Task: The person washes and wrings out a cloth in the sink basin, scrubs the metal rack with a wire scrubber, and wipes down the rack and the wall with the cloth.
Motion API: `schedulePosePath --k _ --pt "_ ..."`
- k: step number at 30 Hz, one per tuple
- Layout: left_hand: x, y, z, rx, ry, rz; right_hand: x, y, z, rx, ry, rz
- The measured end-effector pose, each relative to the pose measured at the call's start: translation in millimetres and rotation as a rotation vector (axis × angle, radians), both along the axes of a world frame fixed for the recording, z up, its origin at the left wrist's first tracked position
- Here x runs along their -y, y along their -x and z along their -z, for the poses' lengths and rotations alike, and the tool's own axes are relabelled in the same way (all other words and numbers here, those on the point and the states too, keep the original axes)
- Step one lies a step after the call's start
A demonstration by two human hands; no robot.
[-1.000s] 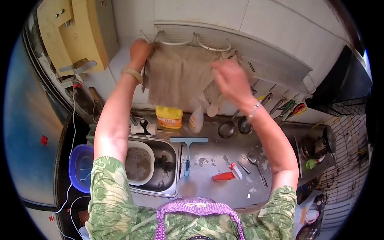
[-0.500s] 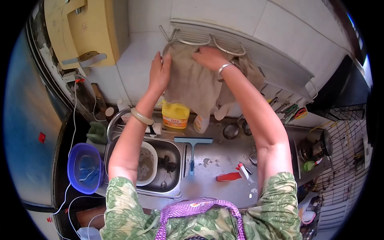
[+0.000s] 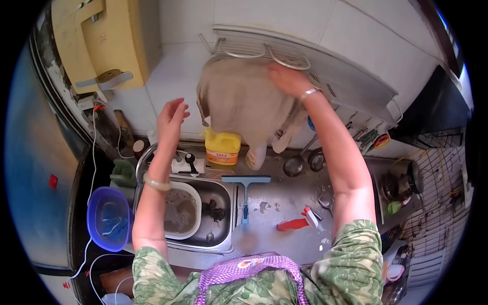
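Note:
A grey-brown cloth [image 3: 239, 96] hangs from the wire loops of the metal wall rack [image 3: 244, 55], spread wider to the left, its lower edge uneven. At its upper right, just under a loop, my right hand [image 3: 291, 81] has its fingers closed on the cloth; the fingertips are partly hidden. My left hand [image 3: 173, 118] is in the air left of the cloth, apart from it, fingers loosely bent and holding nothing. Below the cloth stand a yellow jug [image 3: 222, 149] with an orange label and a whitish bottle [image 3: 255, 157].
A white basin of cloudy water [image 3: 195, 231] sits in the steel sink [image 3: 231, 213]. On the counter lie a blue squeegee [image 3: 246, 179] and a red spray bottle [image 3: 292, 224]. A purple-blue tub [image 3: 91, 218] is at left. Utensils [image 3: 373, 140] hang at right.
My left hand has let go of the cloth's left side and moved down and left. My right hand has shifted right along the top. The cloth's left part is spread out more.

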State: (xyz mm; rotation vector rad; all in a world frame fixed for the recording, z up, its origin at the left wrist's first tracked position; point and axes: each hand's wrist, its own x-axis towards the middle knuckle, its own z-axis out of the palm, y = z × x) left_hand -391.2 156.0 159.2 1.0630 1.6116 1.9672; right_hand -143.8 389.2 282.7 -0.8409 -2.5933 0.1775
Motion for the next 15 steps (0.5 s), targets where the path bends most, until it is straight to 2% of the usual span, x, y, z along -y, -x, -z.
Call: schedulePosePath --k 3,6,9,10,15 --pt "45.8 6.6 24.0 -0.012 -0.032 -0.045 26.1 13.5 -16.1 0.101 0.048 0.202" --pt "70.7 -1.7 42.2 0.046 -0.063 -0.1 31.9 62.4 -10.9 0.231 -0.056 0.246" --pt "69.5 -16.4 56.1 0.118 -0.134 -0.083 51.3 86.9 -26.5 0.28 -0.033 0.149" --pt "68.3 -22.2 55.1 0.141 -0.052 -0.048 53.6 97.8 -24.1 0.24 -0.012 0.112" --pt "37.5 -56.7 63.0 0.141 -0.086 0.107 45.2 91.8 -15.2 0.073 0.048 -0.091"
